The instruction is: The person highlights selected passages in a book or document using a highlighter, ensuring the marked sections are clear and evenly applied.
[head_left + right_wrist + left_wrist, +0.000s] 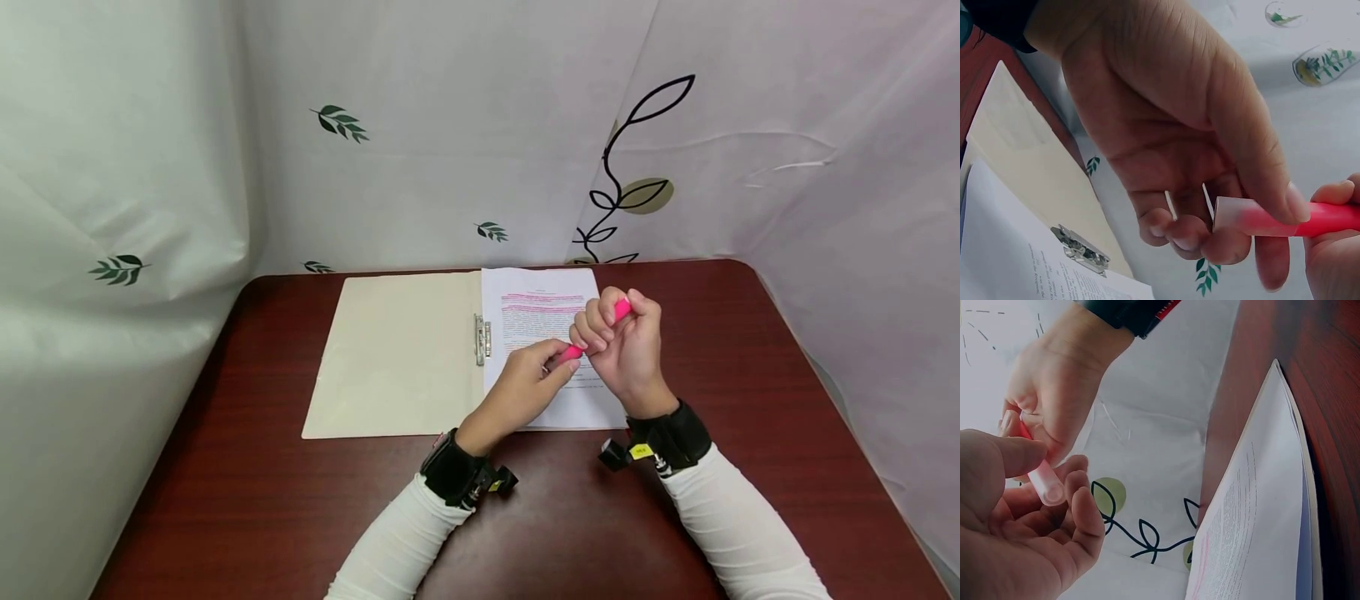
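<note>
Over the printed pages, both hands hold one pink highlighter (572,353). My left hand (521,383) pinches its pale translucent end (1235,215) between thumb and fingers. Curled round the pink part is my right hand (630,354), with a pink end showing between thumb and forefinger. In the left wrist view the translucent end (1052,492) points towards the camera, while the right hand (1057,394) grips farther along. The stack of printed paper (570,408) carries pink marked lines near its top and lies on the right side of an open cream folder (397,358).
A metal clip (482,340) sits at the folder's fold. The dark red-brown table (247,517) ends at a pale leaf-patterned cloth (420,167) behind it, with cloth at both sides too. Each wrist wears a black band with a small camera.
</note>
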Available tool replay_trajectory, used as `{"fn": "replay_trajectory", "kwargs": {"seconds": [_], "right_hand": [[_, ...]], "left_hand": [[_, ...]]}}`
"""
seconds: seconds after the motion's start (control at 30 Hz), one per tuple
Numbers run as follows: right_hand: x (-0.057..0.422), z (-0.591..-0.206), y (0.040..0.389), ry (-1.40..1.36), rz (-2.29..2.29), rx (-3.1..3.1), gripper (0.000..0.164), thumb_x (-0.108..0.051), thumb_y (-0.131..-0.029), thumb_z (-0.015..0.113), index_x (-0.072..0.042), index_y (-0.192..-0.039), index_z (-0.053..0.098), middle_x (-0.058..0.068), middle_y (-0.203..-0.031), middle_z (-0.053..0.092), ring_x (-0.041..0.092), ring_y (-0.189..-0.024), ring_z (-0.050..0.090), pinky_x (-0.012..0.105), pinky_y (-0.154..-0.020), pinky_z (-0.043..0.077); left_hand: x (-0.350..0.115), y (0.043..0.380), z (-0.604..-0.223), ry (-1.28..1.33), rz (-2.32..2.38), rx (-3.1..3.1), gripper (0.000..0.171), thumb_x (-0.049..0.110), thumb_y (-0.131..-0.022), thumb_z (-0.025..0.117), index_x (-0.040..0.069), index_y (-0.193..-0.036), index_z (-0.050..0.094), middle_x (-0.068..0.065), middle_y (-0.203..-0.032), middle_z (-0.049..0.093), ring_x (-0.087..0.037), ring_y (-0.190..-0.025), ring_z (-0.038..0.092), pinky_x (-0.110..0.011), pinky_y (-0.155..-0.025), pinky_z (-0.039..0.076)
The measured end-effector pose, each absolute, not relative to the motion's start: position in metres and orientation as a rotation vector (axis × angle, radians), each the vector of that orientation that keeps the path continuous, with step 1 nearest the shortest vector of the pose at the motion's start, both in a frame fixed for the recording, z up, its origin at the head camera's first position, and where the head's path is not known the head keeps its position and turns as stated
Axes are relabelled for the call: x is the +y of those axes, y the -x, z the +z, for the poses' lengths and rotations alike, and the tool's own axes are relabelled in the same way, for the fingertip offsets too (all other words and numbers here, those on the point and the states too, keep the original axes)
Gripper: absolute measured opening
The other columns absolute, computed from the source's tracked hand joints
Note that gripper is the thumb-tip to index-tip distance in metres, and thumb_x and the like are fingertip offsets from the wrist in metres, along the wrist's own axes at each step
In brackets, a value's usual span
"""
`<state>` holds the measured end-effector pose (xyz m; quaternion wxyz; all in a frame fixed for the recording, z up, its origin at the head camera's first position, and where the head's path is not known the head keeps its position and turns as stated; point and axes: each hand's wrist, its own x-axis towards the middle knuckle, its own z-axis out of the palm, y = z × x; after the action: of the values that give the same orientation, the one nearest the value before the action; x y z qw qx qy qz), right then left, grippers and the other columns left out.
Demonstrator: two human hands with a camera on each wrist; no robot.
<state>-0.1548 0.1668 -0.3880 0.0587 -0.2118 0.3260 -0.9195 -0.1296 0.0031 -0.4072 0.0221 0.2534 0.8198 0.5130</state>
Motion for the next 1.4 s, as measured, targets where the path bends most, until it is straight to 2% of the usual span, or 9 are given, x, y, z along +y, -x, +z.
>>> {"fn": "replay_trajectory", "kwargs": {"seconds": [0.17,0.33,0.63,0.87,1.1,1.4], "right_hand": [[0.166,-0.385,0.151,0.673,-2.777,0.983,0.046,-0.029,-0.109,0.013,-0.009,-0.071,0.030,0.002,-0.056,0.025,0.017,-0.048,0.022,0.033,-0.055,0.019],[0.165,-0.383,0.149,0.670,-2.782,0.938,0.046,-0.029,-0.108,0.011,-0.010,-0.069,0.028,0.001,-0.054,0.023,0.016,-0.044,0.020,0.031,-0.051,0.017],[0.164,-0.382,0.146,0.676,-2.816,0.873,0.050,-0.029,-0.108,0.009,-0.011,-0.066,0.028,0.000,-0.052,0.024,0.015,-0.041,0.018,0.029,-0.047,0.014],[0.164,-0.379,0.145,0.665,-2.820,0.901,0.050,-0.029,-0.107,0.009,-0.011,-0.065,0.028,-0.001,-0.051,0.024,0.014,-0.041,0.019,0.028,-0.046,0.014],[0.165,-0.378,0.142,0.580,-2.849,0.912,0.049,-0.031,-0.107,0.017,-0.014,-0.063,0.028,-0.002,-0.050,0.022,0.012,-0.040,0.018,0.026,-0.043,0.011],[0.166,-0.377,0.139,0.516,-2.898,0.803,0.046,-0.030,-0.105,0.020,-0.015,-0.062,0.026,-0.003,-0.050,0.020,0.010,-0.041,0.016,0.024,-0.042,0.010]], "left_hand": [[0.004,0.127,-0.406,-0.865,1.533,2.537,0.015,0.018,-0.106,0.059,0.005,-0.104,0.065,0.002,-0.075,0.046,-0.008,-0.068,0.042,-0.019,-0.060,0.033],[0.006,0.123,-0.404,-0.903,1.510,2.518,0.018,0.021,-0.107,0.056,0.008,-0.095,0.059,0.003,-0.073,0.040,-0.008,-0.065,0.038,-0.019,-0.060,0.031],[0.010,0.119,-0.405,-0.902,1.465,2.465,0.020,0.023,-0.111,0.048,0.009,-0.097,0.049,0.002,-0.075,0.038,-0.008,-0.066,0.037,-0.019,-0.061,0.030],[0.011,0.118,-0.404,-0.892,1.462,2.442,0.021,0.025,-0.111,0.046,0.009,-0.098,0.051,0.002,-0.076,0.039,-0.009,-0.068,0.039,-0.019,-0.062,0.032],[0.014,0.116,-0.404,-0.933,1.379,2.466,0.022,0.028,-0.112,0.043,0.008,-0.103,0.050,0.003,-0.074,0.037,-0.009,-0.064,0.036,-0.019,-0.059,0.030],[0.016,0.113,-0.404,-0.970,1.350,2.482,0.022,0.026,-0.112,0.042,0.008,-0.100,0.047,0.004,-0.073,0.035,-0.008,-0.062,0.034,-0.018,-0.057,0.028]]}}
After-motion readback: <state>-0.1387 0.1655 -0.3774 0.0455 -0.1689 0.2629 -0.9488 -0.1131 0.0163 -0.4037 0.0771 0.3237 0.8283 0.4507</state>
